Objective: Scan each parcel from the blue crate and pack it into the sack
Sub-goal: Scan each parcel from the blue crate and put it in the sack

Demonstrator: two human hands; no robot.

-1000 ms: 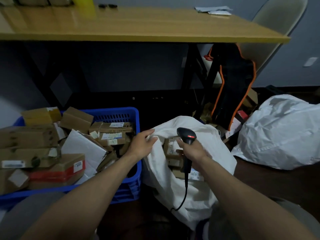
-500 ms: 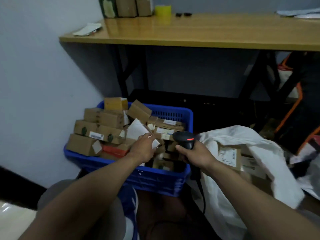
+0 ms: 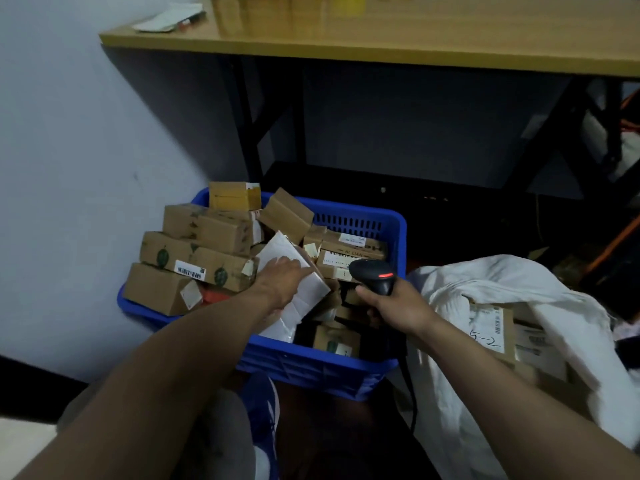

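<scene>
Many brown cardboard parcels (image 3: 194, 268) fill the blue crate (image 3: 322, 370), and on its left side they are piled higher than the rim. The crate stands on the floor below the front edge of a wooden table (image 3: 381, 39), close to a pale wall on the left.

Among the boxes, near the middle of the crate, a flat white parcel (image 3: 308, 292) lies tilted. The left hand (image 3: 280, 282) rests on the upper face of this parcel, with the fingers nearly straight and spread over it. They touch it from above and are not curled around it (the thumb is hidden from this view, so I cannot tell where it sits).

The right hand (image 3: 398, 306) is clenched around the handle of a black barcode scanner (image 3: 374, 277) and holds it over the right part of the crate. The scanner head is just beside the white parcel, not touching it, and a red light shows on top of the head. A dark cable (image 3: 412, 393) hangs down below this hand.

Just to the right of the crate is the white sack (image 3: 485, 282), with its mouth open. Inside it lies a brown parcel with a printed label (image 3: 491, 327), and some handwriting is on the cardboard below the label.
</scene>
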